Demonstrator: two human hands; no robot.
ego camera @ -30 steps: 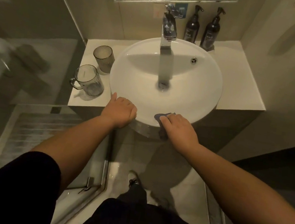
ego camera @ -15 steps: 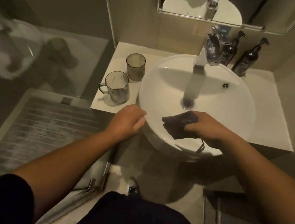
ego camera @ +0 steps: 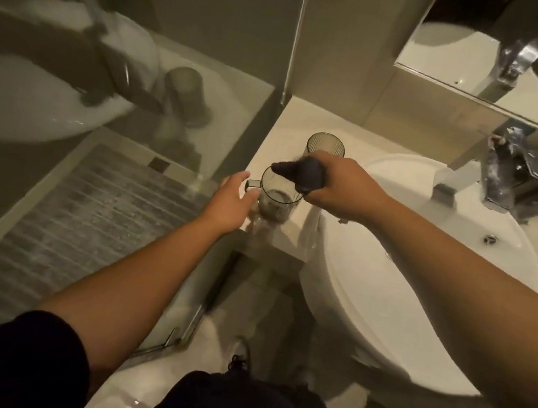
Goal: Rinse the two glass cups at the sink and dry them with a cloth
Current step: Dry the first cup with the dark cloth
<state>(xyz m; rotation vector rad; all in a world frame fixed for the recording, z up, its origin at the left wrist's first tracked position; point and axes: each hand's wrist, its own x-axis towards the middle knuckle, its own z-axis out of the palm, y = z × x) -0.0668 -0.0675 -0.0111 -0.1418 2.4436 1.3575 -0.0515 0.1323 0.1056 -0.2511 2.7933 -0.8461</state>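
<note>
Handled cup point(ego camera: 276, 194) on counter; left hand point(ego camera: 231, 203) spread, beside handle; right hand point(ego camera: 339, 186) clenched around dark cloth point(ego camera: 306, 174).

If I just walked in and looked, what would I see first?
Probably the two hands meeting over the handled glass cup on the counter left of the big white sink. The right hand clutches a dark cloth just above the cup's rim, and the left hand reaches, open, for its handle side. A second, ribbed cup stands just behind.
</note>
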